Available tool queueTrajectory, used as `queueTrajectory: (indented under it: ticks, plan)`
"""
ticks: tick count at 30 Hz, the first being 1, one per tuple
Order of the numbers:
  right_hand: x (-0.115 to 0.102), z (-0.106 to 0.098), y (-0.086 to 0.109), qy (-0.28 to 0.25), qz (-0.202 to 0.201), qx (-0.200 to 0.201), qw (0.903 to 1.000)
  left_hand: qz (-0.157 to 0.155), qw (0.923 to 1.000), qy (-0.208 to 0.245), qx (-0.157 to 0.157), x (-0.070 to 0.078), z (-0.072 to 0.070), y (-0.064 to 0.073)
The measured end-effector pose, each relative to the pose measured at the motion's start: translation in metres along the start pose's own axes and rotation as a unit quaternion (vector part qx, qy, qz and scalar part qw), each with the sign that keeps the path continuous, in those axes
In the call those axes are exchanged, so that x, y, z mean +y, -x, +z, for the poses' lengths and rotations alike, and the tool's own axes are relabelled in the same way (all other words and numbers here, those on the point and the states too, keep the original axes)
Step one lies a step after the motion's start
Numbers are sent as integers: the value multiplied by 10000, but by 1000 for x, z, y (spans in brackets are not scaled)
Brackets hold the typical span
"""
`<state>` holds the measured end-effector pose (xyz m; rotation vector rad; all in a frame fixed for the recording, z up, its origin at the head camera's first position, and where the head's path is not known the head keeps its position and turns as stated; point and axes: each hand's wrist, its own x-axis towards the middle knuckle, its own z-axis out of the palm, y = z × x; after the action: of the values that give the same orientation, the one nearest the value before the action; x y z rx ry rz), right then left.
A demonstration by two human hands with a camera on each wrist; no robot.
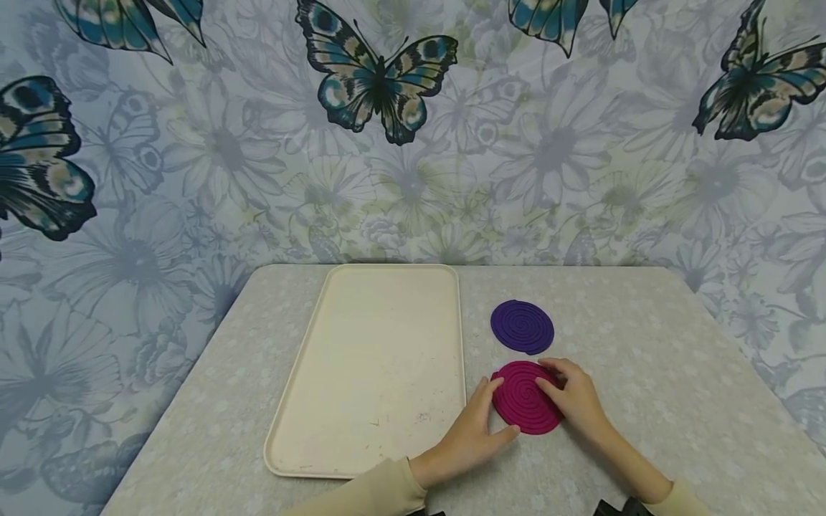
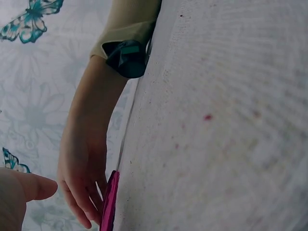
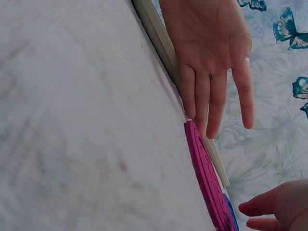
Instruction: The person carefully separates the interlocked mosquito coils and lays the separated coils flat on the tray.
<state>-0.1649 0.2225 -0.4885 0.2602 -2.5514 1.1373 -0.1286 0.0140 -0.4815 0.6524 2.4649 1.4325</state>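
Head: flat, round magenta clay-like spiral (image 1: pixel 525 403), no long axis, lies between my left hand (image 1: pixel 462 438) and right hand (image 1: pixel 578 403), right of the cream rectangular tray (image 1: pixel 381 344) | Left wrist: my right fingers (image 2: pixel 82 190) relaxed beside it | Right wrist: my left fingers (image 3: pixel 219 103) straight near its rim, neither hand gripping

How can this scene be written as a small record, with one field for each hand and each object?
Left hand: relaxed fingers at the left edge of the pink spiral disc
Right hand: thumb and fingers at the right side of the same disc
Pink spiral disc: on the table, between the hands
Purple spiral disc: on the table, beyond the pink one
Tray: cream, rectangular, left of both discs
Backdrop: butterfly and flower print
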Motion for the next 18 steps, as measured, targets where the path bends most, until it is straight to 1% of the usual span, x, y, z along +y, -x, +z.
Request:
queueTrajectory:
  ticks: [3,5,7,9,11,16,18]
  plan:
    - [1,-1,1,-116,85,-36,9999,-31,9999,116,-2,-1,0,0]
    - [1,-3,0,-213,324,-119,9992,-52,9999,131,-8,-1,0,1]
    - [1,-6,-2,-390,685,-257,9966,-78,9998,158,-39,-1,0,1]
    - [1,-9,-4,-609,1054,-404,9917,-101,9998,146,-63,-1,0,1]
    - [0,-11,-6,-855,1322,-548,9860,-117,9998,157,-85,0,-1,1]
    - [0,-13,-8,-1355,1656,-718,9742,-88,9996,260,-52,1,-2,0]
    - [1,-13,-9,-1495,1754,-776,9700,-79,9991,409,11,1,-2,0]
